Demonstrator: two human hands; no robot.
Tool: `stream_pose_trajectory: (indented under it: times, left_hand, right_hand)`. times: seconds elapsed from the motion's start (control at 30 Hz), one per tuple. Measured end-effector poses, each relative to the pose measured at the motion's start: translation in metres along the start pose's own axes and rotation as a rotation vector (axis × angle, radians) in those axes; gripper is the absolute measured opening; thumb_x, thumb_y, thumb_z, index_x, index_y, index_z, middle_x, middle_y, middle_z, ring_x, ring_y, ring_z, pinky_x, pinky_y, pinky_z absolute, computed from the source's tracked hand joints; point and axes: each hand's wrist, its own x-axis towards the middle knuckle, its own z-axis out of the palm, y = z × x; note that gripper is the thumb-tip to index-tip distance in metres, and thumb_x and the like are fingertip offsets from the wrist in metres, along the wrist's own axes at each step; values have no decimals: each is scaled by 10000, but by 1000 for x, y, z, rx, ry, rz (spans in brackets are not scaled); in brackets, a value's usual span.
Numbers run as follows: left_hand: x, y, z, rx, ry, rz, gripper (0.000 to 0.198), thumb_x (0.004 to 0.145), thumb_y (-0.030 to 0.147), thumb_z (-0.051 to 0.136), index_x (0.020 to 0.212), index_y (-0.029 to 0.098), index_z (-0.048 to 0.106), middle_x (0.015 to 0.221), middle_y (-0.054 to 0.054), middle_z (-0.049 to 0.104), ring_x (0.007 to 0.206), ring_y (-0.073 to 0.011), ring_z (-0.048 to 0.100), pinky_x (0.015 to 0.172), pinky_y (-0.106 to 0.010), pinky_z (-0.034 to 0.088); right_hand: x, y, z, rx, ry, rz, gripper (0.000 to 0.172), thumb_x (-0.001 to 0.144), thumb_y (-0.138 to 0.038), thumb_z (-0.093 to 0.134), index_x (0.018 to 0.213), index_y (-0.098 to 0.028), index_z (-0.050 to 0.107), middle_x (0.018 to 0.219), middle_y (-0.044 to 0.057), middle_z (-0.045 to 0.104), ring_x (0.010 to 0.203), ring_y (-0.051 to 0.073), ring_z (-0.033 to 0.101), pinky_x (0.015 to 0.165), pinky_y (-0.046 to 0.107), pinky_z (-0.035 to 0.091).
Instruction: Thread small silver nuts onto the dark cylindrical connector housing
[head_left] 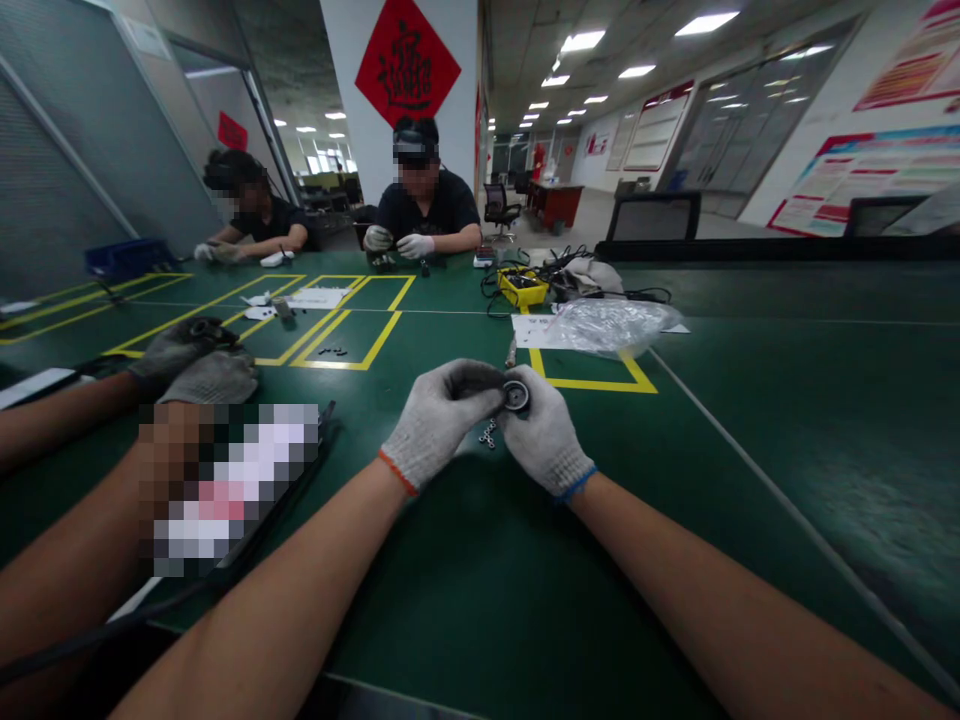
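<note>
Both my hands wear white knit gloves and meet above the green table (480, 560). Between them is a small round dark part (516, 396) with a pale metal ring on its face. My right hand (546, 428) is closed around this part. My left hand (446, 415) has its thumb and fingers brought together against the part's left side; what lies under the fingertips is hidden. Just below the hands, several small shiny metal pieces, like nuts or rings (489, 434), lie on the table. A slim pointed object (511, 352) shows just beyond my fingers.
A clear plastic bag (615, 325) lies over white paper, ahead right. Behind it are a yellow bin (523, 287) and tangled black cables. At left, a co-worker's gloved hands (210, 375) hold a dark part. Two more people sit across the table. Yellow tape (600, 384) marks rectangles.
</note>
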Motion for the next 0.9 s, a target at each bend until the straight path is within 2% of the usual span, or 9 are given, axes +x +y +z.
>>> stream_pose_trajectory:
  times: [0.23,0.4,0.63,0.9]
  left_hand:
    - [-10,-2,7,301,67,245,157,835,157,727,989,188,724,960,-29,779,887,-170,725,856,-316,597]
    - [-15,-1,11,465,124,335,170,847,137,720,1006,195,705,981,-24,771,887,-163,717,848,-297,586]
    - [-16,0,15,457,163,277,205,836,124,711,1020,215,720,975,-22,775,883,-177,724,847,-308,591]
    - [-13,1,11,533,154,228,190,833,139,726,1004,221,747,965,-26,792,888,-198,742,871,-336,597]
  right_hand:
    - [-1,1,1,4,-46,-57,188,697,-114,540,842,-231,562,805,16,645,767,202,616,684,318,483]
    - [-3,-1,4,5,-40,-100,154,729,-123,555,834,-235,566,812,24,659,795,214,633,719,338,515]
    - [-4,-5,6,23,-53,-87,144,743,-141,567,850,-236,572,838,32,671,819,227,662,744,359,540]
    - [-4,0,8,-75,-46,-111,168,756,-128,554,890,-227,579,882,62,664,830,240,641,767,381,531]
